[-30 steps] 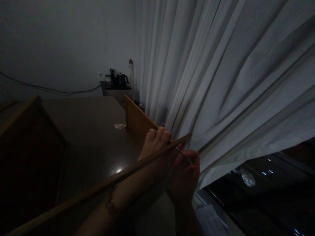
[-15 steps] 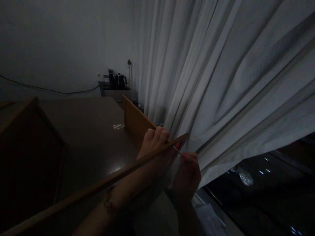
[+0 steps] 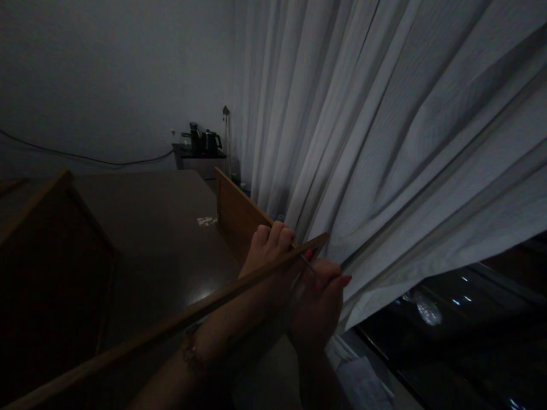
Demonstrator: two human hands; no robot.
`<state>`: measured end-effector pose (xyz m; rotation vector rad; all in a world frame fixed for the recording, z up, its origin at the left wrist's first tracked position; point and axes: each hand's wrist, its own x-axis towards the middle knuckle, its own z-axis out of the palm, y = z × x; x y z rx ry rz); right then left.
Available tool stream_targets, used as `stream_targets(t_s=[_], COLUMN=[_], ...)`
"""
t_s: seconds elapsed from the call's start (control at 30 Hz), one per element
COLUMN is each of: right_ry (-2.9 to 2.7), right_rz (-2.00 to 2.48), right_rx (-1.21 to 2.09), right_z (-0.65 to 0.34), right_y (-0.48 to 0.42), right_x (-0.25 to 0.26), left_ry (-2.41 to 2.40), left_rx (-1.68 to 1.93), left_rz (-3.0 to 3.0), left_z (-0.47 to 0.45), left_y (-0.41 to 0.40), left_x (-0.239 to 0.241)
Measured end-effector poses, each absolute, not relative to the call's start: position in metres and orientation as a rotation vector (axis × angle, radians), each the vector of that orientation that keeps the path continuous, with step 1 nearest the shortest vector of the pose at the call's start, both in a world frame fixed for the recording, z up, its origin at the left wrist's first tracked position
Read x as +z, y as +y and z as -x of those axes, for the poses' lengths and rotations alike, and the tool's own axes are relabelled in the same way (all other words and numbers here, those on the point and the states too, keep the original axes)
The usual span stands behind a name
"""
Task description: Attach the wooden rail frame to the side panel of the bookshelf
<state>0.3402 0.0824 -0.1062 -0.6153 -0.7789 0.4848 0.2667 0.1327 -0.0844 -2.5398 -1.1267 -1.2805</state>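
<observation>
In dim light, my left hand [image 3: 269,245] curls over the top edge of an upright wooden panel [image 3: 235,213], fingers wrapped on it. A second wooden panel edge [image 3: 171,327] runs diagonally from the lower left up to the corner by my hands. My right hand [image 3: 318,299] is closed on a thin metal tool [image 3: 308,263], its tip at the corner where the panels meet. Which kind of tool it is I cannot make out.
A dark glossy tabletop [image 3: 162,245] lies to the left, with a white sticker [image 3: 207,220]. White curtains [image 3: 384,142] hang close on the right. A small side table with a kettle [image 3: 209,139] stands at the far wall. Papers [image 3: 363,384] lie low right.
My right hand has turned about the thin tool at the corner, fingers shifting. My left hand and the wooden panels stay where they were.
</observation>
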Motion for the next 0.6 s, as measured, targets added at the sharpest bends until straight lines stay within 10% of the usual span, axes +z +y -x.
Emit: stream_targets(t_s=[0.6], right_ry=[-0.777], right_rz=[0.516], right_rx=[0.538], right_z=[-0.355], right_y=[0.08], right_x=[-0.114], left_ry=[-1.019], left_rx=[-1.329], left_rz=[2.442], left_z=[-0.268], left_y=[0.13], left_x=[-0.08])
